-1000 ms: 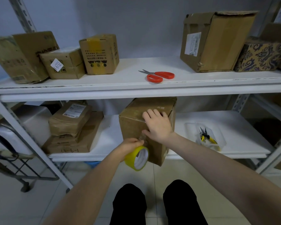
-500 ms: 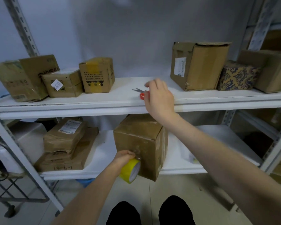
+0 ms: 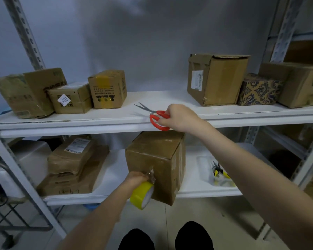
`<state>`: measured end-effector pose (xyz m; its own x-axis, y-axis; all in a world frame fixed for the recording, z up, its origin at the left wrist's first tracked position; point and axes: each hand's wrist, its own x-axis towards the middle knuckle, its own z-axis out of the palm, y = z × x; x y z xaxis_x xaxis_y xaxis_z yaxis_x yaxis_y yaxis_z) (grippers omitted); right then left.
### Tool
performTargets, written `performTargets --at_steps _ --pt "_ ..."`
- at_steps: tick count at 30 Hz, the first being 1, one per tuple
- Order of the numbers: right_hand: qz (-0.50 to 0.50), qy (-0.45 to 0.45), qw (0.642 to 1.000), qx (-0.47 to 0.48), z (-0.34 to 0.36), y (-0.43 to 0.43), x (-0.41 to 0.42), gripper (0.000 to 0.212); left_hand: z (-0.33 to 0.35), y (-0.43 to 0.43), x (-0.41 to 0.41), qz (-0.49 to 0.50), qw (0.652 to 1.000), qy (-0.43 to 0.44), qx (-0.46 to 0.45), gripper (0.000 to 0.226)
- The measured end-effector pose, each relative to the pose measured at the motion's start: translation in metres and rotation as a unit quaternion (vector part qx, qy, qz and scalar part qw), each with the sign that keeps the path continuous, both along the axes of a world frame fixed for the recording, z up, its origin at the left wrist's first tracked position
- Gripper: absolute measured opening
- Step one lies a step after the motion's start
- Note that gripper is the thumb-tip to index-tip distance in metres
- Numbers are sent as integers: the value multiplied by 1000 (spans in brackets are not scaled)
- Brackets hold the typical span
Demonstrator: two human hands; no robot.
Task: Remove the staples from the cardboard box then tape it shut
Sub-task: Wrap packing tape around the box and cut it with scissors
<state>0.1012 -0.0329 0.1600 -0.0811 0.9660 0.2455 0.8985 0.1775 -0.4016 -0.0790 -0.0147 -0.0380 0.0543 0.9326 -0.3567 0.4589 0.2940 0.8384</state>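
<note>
A brown cardboard box stands on the lower shelf, jutting past its front edge. My left hand grips a yellow tape roll against the box's front face, where a strip of clear tape leads onto the cardboard. My right hand holds the red handles of the scissors at the front edge of the upper shelf; the blades point left and stand slightly apart.
Several cardboard boxes line the upper shelf left and right. The lower shelf carries stacked parcels at left and a clear tray with yellow-handled pliers at right. A cart frame stands far left.
My right hand left the box, rose to the upper shelf and took hold of the scissors' handles, drawing them to the shelf's edge. My left hand stayed with the tape roll at the box.
</note>
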Motion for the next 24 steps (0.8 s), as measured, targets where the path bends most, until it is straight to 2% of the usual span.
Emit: performTargets --at_steps 2,4,7,8,10,12,14,17,20,24 --pt "55 108 992 -13 -20 -25 10 34 1 -2 2 -1 1000 2 6 22" --pt "102 149 981 -75 -45 -41 23 40 1 -4 3 5 1000 -21 23 26" --pt "142 124 947 -258 -95 -52 44 70 1 -6 3 13 999 -41 23 13" --pt "143 111 928 -325 -110 -53 48 73 1 -6 2 15 999 -41 12 13" --pt "124 96 891 -426 -133 -54 54 66 2 -4 0 15 999 -34 -11 14" --pt "93 87 870 -477 -149 -51 53 58 -1 -1 -2 14 999 -20 -22 14" --pt "74 85 859 -499 -156 -42 47 62 -2 -1 -2 6 1000 -15 -26 13" --pt "64 77 855 -509 -161 -27 32 81 -1 -2 -2 -4 999 -11 -35 6" --pt "59 90 856 -506 -163 -16 17 65 1 -4 -2 3 999 -31 -41 6" --pt "68 125 880 -453 -167 -9 10 55 -1 -3 -2 11 998 -43 -36 10"
